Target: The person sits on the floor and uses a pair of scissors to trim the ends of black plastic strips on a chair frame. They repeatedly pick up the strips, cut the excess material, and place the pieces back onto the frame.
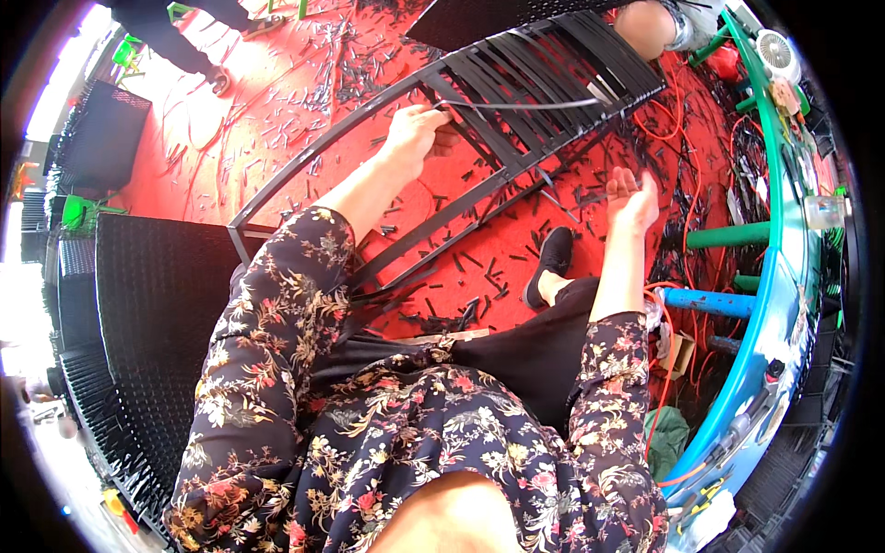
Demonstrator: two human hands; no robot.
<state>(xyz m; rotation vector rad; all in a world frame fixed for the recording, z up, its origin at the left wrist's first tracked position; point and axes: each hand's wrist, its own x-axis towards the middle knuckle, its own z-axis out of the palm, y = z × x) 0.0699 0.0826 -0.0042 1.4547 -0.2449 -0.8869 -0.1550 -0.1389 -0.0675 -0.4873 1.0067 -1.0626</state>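
Note:
A long black metal frame (442,217) slants across in front of me, its near end by my lap. Flat black plastic strips (521,88) are wound side by side over its far section. My left hand (415,138) is closed at the frame's left rail, pinching the end of a loose plastic strip (525,105). That strip runs to the right, above the wound section, with a pale sheen. To the right of the frame my right hand (631,201) is raised, palm up, fingers loosely apart and slightly bent. I see nothing held in it.
Short black offcuts (489,276) litter the red floor (277,138). Black woven panels (157,295) stand on the left. At right is a curved blue-green bench (770,304) with a small white fan (777,55). Orange cords lie beside it. Other people's legs (645,29) show at the far side.

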